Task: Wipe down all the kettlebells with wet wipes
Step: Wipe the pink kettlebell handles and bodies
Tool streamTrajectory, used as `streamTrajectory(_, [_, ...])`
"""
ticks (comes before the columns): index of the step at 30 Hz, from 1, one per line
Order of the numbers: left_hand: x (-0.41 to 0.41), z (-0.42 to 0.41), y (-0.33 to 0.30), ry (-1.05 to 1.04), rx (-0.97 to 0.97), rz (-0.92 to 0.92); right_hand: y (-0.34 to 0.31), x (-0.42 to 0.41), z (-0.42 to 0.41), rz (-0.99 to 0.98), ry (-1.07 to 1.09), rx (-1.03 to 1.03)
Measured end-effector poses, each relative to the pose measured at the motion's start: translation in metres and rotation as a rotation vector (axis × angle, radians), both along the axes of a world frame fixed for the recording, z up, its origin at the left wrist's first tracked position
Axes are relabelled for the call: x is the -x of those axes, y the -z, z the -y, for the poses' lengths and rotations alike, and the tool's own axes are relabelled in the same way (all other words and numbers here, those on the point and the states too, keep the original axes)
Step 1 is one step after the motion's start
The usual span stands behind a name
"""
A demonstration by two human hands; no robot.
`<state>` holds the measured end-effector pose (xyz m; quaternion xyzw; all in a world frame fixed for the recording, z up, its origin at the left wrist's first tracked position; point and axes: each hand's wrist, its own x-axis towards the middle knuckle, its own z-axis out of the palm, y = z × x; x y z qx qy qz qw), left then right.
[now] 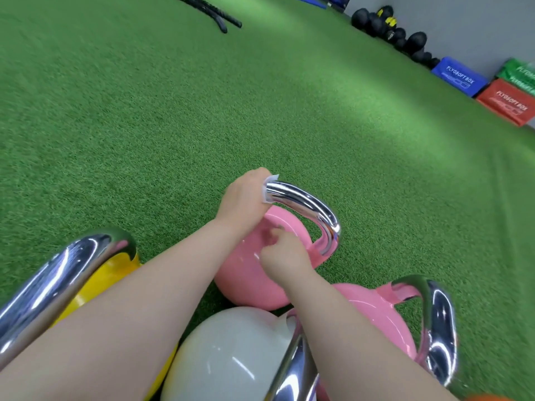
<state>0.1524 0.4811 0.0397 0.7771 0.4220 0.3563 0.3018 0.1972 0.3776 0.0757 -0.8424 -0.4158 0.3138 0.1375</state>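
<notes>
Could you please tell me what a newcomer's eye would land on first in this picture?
Probably the glossy pink kettlebell at centre on the green artificial turf, where the left hand grips a white wet wipe around its curved chrome handle while the right hand rests on its body. Yellow, white and another pink kettlebell crowd the bottom edge.
</notes>
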Motion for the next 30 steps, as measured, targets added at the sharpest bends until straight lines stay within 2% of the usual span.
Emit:
streamTrajectory(3, [-0.008, 0.000, -0.012, 0.000, -0.160, -0.177, -0.001, -0.004, 0.002, -0.209, 0.338, -0.218])
streamTrajectory(6, [-0.013, 0.002, -0.024, 0.070, -0.363, -0.375, -0.007, -0.003, 0.004, -0.121, 0.500, -0.473])
streamTrajectory(9, [-0.012, -0.001, -0.038, 0.200, -0.432, -0.551, -0.017, 0.007, 0.008, 0.011, 0.462, -0.723])
streamTrajectory(13, [-0.007, -0.005, -0.048, 0.361, -0.237, -0.623, -0.028, 0.004, 0.007, 0.139, 0.319, -0.859])
streamTrajectory(17, [0.003, -0.012, -0.053, 0.491, 0.160, -0.537, -0.050, -0.008, -0.009, 0.182, 0.055, -0.803])
streamTrajectory(22, [0.016, -0.027, -0.073, 0.545, 0.319, -0.418, -0.061, -0.015, -0.035, 0.266, -0.224, -0.464])
streamTrajectory(26, [0.033, -0.039, -0.078, 0.568, 0.478, -0.370, -0.060, -0.011, -0.053, 0.314, -0.325, -0.257])
streamTrajectory(30, [0.049, -0.045, -0.076, 0.633, 0.640, -0.335, -0.065, -0.008, -0.066, 0.269, -0.246, -0.259])
